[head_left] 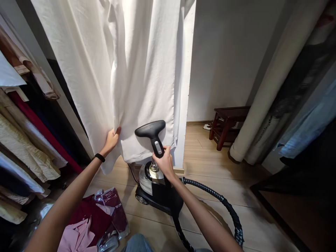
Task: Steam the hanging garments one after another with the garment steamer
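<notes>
White cloth (147,77) hangs in folds in front of me, and my left hand (112,139) pinches it near its lower edge. In my right hand (165,161) is the handle of a black garment steamer head (150,129), its wide face turned to the cloth's lower part. Whether the head touches the cloth I cannot tell. Just below stands the steamer's base (157,194), with a clear tank and small wheels, on the wooden floor. A black ribbed hose (210,190) curves away to the right.
Clothes hang on the left (28,140) and right (307,119). Folded pink and dark red garments (89,217) and plastic packets lie on the floor at lower left. A dark wooden stool (228,122) stands by the back wall. A long pale roll (278,77) leans at right.
</notes>
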Demonstrator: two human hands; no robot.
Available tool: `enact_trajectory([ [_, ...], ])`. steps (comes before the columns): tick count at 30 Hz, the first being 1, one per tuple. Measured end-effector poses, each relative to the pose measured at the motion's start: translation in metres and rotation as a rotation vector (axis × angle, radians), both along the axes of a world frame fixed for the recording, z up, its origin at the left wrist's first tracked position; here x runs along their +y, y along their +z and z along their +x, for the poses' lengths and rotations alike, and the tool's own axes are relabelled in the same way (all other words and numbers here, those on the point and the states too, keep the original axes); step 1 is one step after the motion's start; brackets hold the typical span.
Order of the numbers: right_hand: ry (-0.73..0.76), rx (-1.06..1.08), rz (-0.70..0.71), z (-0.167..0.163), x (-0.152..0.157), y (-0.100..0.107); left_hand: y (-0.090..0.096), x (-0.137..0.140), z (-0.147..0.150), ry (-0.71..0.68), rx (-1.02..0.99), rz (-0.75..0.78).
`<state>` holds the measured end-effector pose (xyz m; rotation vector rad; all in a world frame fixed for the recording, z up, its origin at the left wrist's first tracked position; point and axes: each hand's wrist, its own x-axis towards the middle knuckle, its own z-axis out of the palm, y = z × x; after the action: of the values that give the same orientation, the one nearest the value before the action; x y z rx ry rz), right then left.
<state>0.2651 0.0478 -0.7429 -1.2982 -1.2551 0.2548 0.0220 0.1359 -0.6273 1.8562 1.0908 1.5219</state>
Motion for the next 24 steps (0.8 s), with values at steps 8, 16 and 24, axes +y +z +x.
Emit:
enact_trajectory([
  [8,-0.064,0.072,-0.153,-0.008,-0.012,-0.066,0.002,-0.005,-0.003,-0.005,-0.009,-0.009],
  [16,-0.042,0.157,-0.151,-0.022,-0.019,-0.101,0.008,-0.005,-0.01,-0.02,-0.056,-0.042],
  [24,-0.005,0.108,-0.173,-0.02,-0.021,-0.091,0.012,0.002,-0.018,-0.014,-0.081,-0.058],
])
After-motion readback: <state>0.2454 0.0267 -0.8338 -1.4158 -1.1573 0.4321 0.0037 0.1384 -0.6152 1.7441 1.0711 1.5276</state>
